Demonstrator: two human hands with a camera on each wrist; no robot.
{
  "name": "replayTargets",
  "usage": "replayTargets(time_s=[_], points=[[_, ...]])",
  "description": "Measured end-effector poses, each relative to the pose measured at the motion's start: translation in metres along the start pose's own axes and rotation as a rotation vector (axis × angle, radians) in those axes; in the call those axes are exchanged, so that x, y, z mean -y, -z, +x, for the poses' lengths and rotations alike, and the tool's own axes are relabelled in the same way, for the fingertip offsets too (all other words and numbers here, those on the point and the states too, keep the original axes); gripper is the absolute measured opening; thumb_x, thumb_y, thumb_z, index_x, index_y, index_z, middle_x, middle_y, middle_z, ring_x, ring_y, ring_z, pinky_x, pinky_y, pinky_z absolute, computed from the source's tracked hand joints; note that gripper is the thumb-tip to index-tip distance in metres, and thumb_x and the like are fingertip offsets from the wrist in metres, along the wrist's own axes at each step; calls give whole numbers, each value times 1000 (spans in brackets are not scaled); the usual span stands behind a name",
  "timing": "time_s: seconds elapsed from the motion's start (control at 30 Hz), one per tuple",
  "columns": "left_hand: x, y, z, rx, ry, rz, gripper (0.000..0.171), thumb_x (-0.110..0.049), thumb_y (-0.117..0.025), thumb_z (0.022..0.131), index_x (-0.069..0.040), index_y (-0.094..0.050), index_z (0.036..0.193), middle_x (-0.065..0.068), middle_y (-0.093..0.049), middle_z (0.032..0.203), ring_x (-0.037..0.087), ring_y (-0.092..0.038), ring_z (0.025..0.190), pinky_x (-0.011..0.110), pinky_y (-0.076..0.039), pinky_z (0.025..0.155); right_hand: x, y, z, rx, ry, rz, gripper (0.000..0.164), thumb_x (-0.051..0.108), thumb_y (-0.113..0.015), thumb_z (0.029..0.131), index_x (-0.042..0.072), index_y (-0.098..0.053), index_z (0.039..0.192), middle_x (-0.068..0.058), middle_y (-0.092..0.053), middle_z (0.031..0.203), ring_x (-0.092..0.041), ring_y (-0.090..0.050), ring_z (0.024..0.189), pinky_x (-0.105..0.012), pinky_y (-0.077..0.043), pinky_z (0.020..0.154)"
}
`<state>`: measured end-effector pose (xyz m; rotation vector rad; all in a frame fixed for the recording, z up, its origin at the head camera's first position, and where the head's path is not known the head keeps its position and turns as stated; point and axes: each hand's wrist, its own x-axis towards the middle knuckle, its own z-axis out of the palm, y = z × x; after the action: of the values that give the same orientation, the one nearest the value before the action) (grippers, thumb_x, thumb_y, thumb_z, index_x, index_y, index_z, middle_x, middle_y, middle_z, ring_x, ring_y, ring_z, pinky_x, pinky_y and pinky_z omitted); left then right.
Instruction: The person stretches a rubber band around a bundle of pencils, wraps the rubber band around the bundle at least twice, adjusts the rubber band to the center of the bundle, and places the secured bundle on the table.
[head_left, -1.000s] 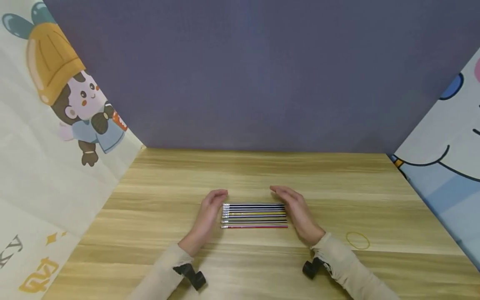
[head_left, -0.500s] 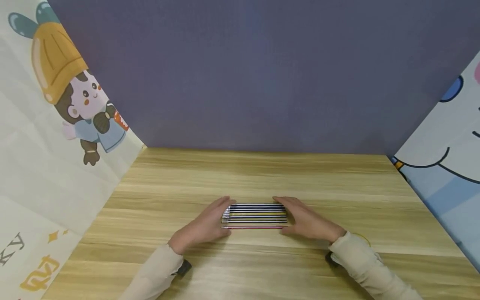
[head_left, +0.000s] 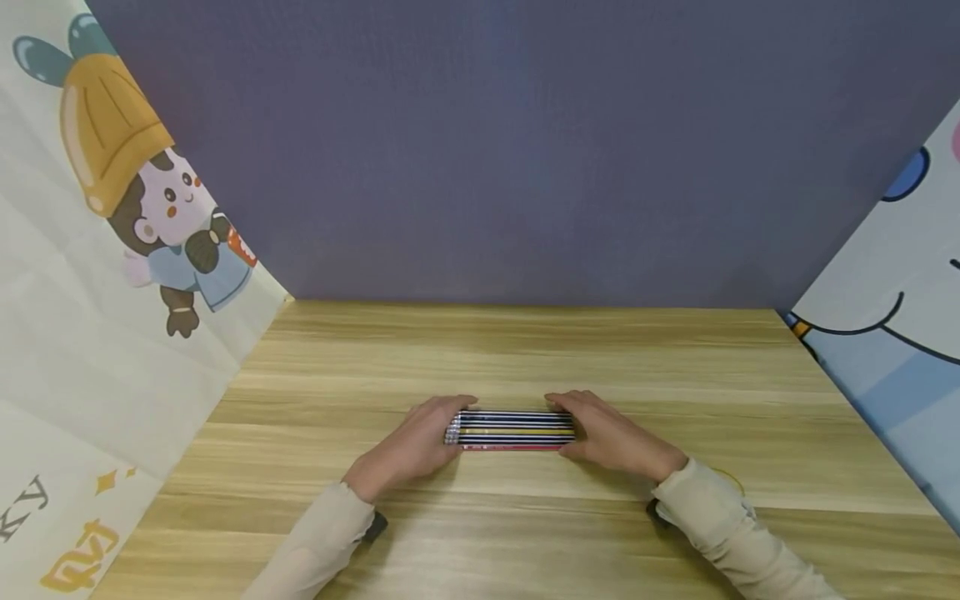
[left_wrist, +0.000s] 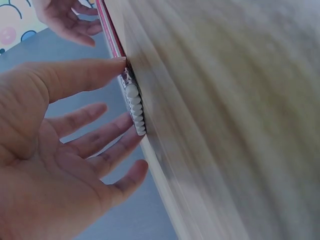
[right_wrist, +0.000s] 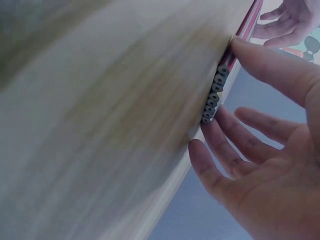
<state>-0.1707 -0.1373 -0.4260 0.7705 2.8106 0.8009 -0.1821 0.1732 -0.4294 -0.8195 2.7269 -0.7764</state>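
Note:
A row of several pencils (head_left: 517, 422), mostly dark-striped with one yellow and a red pencil (head_left: 510, 447) nearest the person, lies side by side on the wooden table. My left hand (head_left: 416, 442) holds the row at its eraser end, thumb on the near side and fingertips on the far side. In the left wrist view, white erasers (left_wrist: 134, 95) line up between thumb and fingers. At the other end my right hand (head_left: 618, 437) grips the row likewise. The right wrist view shows flat, unsharpened pencil ends (right_wrist: 215, 92) between that thumb and the fingers.
A thin yellow rubber band (head_left: 731, 477) lies on the wooden table (head_left: 525, 350) beside the right sleeve, which partly covers it. A dark panel (head_left: 517, 150) stands at the table's back. Cartoon-printed sheets flank both sides.
Both hands have closed in from beside the pencils to take hold of the row's ends. The red pencil has moved away from the person, against the others, and the row is tighter.

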Motion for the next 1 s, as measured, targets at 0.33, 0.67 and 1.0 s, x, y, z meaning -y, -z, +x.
replayTargets(time_s=[0.33, 0.67, 1.0], points=[[1, 1, 3, -11, -63, 67, 58, -10, -80, 82, -7, -57, 135, 9, -57, 134, 28, -51, 125, 49, -40, 109, 1, 0, 2, 11, 12, -33, 61, 22, -80, 86, 9, -54, 140, -4, -55, 136, -24, -50, 125, -46, -48, 102], [1, 1, 8, 26, -73, 102, 51, -8, -79, 81, -11, -62, 129, 3, -61, 122, 20, -54, 111, 40, -49, 98, 0, 2, 9, 49, -2, -27, 43, 20, -80, 86, 12, -63, 125, 2, -59, 120, -19, -54, 112, -43, -51, 94], [0, 0, 10, 49, -88, 57, 41, -8, -78, 84, -8, -64, 122, 1, -61, 105, 18, -56, 99, 35, -50, 88, -1, 5, 16, 108, 0, 23, 33, 18, -80, 86, 15, -64, 114, 5, -61, 108, -15, -56, 100, -39, -52, 84]])
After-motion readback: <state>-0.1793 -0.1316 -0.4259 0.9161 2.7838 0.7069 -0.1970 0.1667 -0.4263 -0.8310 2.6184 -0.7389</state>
